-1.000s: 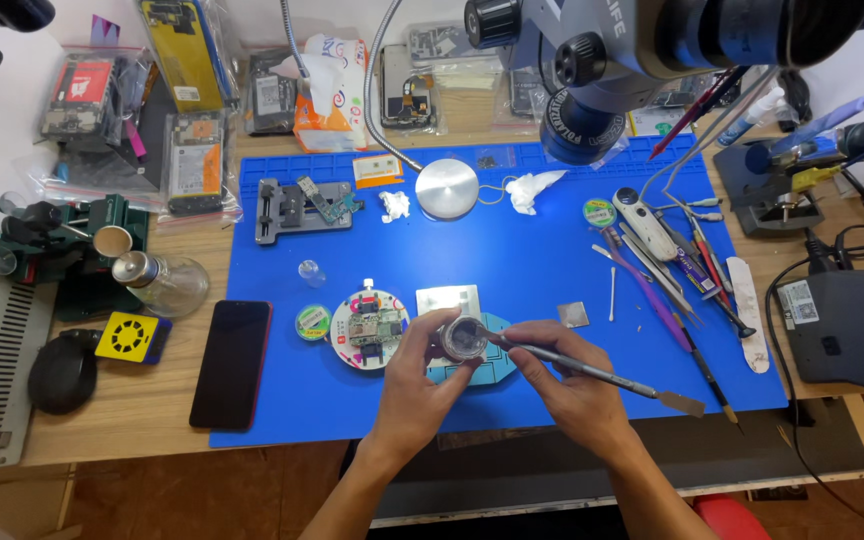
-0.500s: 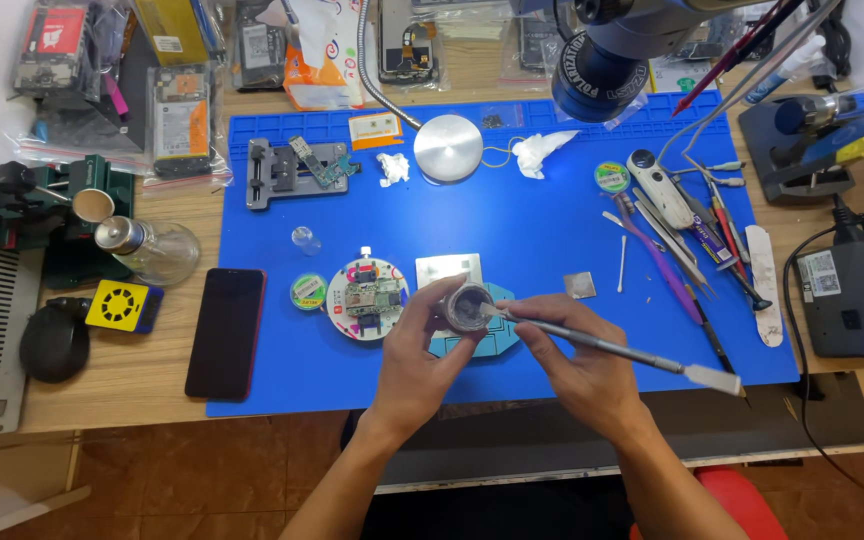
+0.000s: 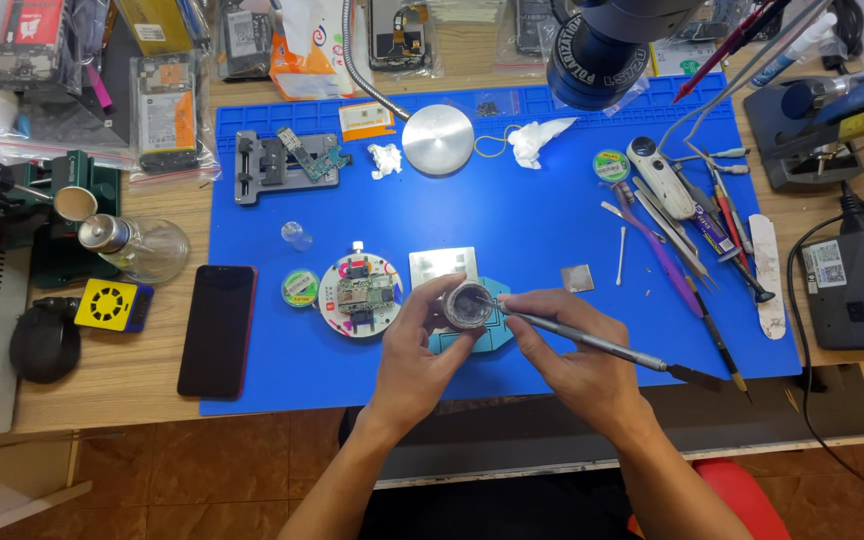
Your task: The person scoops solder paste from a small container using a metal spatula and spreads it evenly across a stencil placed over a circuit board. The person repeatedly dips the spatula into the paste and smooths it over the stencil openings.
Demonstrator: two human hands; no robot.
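left hand (image 3: 420,345) grips a small round open jar (image 3: 468,306) of grey paste, fingers wrapped round its side, held just above the teal holder (image 3: 460,340) on the blue mat (image 3: 512,215). right hand (image 3: 570,352) pinches a thin metal spatula tool (image 3: 592,345), its fine tip at the jar rim or just inside; cannot tell if it touches the paste. its flat dark end points right and near, over the mat's near edge.

change vs half a second ago: hands and jar sit in nearly the same spot on the mat, tool tip has stayed at the jar mouth, tool angle about the same. mostly the head view shifted, so the mat now sits a bit higher in the picture. reads as paste being worked or picked up with the tip, no new step begun.

around: round white fixture with a small circuit board (image 3: 359,293) just left of the jar, square metal stencil (image 3: 444,268) just beyond it, small metal square (image 3: 578,278) to the right. black phone (image 3: 217,330) on the left of the counter (image 3: 122,385). tweezers and picks (image 3: 687,235) spread on the right, microscope head (image 3: 602,50) far above the mat, silver disc (image 3: 438,140) far centre.
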